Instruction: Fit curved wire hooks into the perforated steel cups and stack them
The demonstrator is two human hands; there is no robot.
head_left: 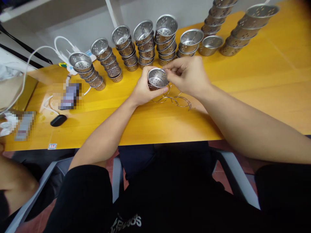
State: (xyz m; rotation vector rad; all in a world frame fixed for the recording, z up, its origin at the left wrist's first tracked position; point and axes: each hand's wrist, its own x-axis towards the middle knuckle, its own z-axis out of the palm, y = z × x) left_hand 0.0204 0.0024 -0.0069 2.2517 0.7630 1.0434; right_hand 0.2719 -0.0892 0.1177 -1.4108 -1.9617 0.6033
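Observation:
A perforated metal cup (157, 78) is held in my left hand (145, 86), its open mouth facing up and the thumb along its near side. My right hand (186, 75) is closed at the cup's right rim, fingertips pinched together; what they pinch, if anything, is too small to make out. Thin wire rings (181, 101) lie on the table below and to the right of the cup. Behind my hands, a stack of similar cups (167, 38) stands in a row with several other stacks.
The yellow table (97, 129) holds a leaning cup stack (250, 29) at back right, a single cup (211, 45), white cables, a blurred phone-like object (70, 96) and a black oval object (58, 120). Another person's arm (17, 174) is at the left edge.

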